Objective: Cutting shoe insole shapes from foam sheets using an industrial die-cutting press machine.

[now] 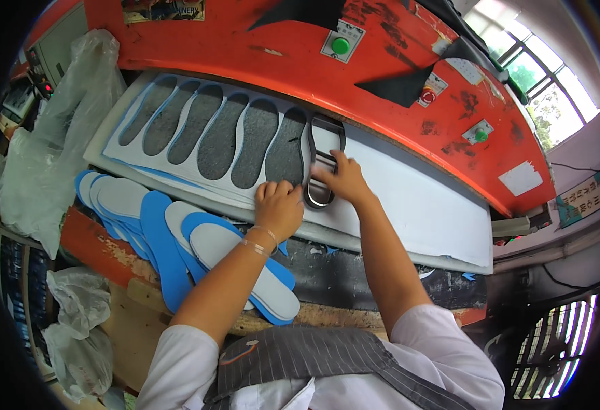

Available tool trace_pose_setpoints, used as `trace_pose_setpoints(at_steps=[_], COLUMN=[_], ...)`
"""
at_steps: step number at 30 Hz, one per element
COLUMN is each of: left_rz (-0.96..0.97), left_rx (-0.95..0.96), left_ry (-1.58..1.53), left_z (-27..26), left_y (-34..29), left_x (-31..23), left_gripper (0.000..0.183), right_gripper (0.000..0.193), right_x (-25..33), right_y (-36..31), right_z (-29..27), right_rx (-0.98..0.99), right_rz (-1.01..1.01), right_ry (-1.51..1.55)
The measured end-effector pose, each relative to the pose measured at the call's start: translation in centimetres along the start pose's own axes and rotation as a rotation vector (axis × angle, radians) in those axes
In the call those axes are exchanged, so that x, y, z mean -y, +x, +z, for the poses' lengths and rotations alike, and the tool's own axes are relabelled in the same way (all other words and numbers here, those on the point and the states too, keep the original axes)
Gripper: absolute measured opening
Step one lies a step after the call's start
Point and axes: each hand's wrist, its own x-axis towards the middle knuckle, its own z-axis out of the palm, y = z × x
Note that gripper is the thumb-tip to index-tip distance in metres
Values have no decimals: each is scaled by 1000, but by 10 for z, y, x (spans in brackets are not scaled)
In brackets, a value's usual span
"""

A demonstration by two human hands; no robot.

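A white foam sheet [402,184] with blue edges lies on a pale cutting board, with a row of several insole-shaped holes [255,143] showing dark grey beneath. At the end of the row stands a metal insole cutting die [320,197], an outline-shaped blade with crossbars. My right hand [346,179] grips the die near its middle bars, fingers wrapped over the edge. My left hand [281,208] rests at the sheet's near edge just left of the die, fingers bent and together; whatever lies under its fingertips is hidden.
Blue and white insoles [166,239] lie in overlapping piles at the near left. Across the far side runs a red machine beam [272,61] with green buttons [341,46] and a red knob [427,96]. Clear plastic bags [61,143] hang at the left.
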Motion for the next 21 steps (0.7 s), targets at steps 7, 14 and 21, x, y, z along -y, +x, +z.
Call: trace_pose_setpoints(at_steps=[7, 14, 21], left_rz=[78, 78, 103], left_rx=[-126, -106, -40], left_ry=[73, 42, 90], left_z=[1, -1, -5], left_y=[7, 9, 18], left_x=[-2, -1, -7], left_gripper=[34, 34, 39], right_gripper=[96, 88, 97], right_x=[-40, -36, -38], right_y=[-45, -41, -39], right_z=[26, 22, 10], right_rx=[-100, -130, -107], right_rz=[-310, -348, -336], right_ry=[-25, 4, -10])
